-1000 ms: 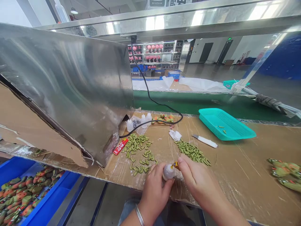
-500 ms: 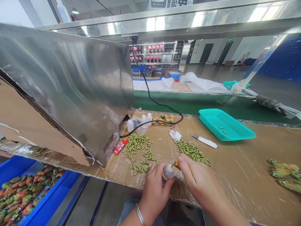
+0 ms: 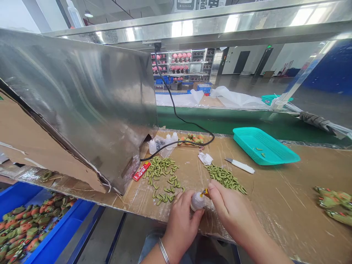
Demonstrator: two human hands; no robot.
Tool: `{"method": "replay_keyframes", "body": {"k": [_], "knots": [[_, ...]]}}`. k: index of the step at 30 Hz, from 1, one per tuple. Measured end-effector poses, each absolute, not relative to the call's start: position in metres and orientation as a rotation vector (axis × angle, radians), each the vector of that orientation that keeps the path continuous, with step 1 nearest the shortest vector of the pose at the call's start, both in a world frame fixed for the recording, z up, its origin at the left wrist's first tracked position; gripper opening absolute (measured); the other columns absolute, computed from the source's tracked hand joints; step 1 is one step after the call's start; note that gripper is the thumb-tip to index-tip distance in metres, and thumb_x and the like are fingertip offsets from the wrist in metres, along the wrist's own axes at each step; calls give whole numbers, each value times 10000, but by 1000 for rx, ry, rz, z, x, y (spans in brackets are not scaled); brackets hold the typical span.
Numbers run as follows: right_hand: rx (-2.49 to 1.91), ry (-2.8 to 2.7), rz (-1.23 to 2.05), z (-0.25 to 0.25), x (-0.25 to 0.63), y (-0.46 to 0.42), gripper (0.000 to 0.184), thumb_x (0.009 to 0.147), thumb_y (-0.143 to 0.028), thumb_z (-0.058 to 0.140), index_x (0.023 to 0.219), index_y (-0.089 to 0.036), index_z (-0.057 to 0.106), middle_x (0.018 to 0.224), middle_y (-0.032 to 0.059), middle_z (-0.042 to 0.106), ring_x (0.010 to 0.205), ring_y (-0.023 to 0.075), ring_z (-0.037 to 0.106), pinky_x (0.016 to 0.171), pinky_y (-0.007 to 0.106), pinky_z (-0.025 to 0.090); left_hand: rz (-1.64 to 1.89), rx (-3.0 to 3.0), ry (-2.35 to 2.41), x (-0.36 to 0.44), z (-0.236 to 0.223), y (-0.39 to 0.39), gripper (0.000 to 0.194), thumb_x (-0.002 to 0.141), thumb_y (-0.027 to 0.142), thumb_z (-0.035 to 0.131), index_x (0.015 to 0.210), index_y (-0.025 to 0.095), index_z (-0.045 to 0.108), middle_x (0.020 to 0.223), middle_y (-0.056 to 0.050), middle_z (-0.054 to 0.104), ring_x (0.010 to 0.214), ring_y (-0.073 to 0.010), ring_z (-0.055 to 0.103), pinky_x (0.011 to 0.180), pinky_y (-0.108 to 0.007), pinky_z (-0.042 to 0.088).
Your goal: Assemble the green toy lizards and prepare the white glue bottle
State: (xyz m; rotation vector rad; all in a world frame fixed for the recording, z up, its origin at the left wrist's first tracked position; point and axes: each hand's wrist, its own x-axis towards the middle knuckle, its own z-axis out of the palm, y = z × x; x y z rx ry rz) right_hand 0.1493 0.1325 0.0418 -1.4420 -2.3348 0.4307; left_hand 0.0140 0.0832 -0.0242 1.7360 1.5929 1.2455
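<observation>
Nearest us, our left hand curls around a small white plastic bottle, while our right hand pinches a small orange-yellow piece at its top, too hidden to identify. Neither hand has moved from the earlier frame. Farther off lie green strips on the cardboard bench, then a turquoise basket.

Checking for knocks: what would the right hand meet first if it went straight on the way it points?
The right hand would likely meet the white plastic bottle in the left hand, just beyond the small orange piece at its fingertips; depth is unclear.
</observation>
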Motion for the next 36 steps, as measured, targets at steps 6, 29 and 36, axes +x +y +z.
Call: {"method": "replay_keyframes", "body": {"k": [6,29,36], "knots": [[-1479,-2354,434,44,148,135,380,919,-402,162,674,-242,405,580,-1,540,559,229,543,514,278,241,1246,1737,1597,15,-24,82,286,795,167,570,1070,245,562,964,-51,668,886,-257,569,769,-386,455],[-1394,-2306,283,34,151,135,394,953,-389,201,661,-246,424,537,-32,524,501,203,526,480,272,202,1204,1749,1591,15,-24,83,252,824,179,558,1067,238,532,1025,-58,655,926,-254,549,805,-404,433],[-1390,-2316,232,33,150,134,380,953,-371,211,668,-244,427,528,-29,525,488,208,527,474,276,176,1209,1749,1597,16,-26,83,260,814,169,568,1062,241,536,1015,-51,658,919,-251,552,797,-397,436]]}}
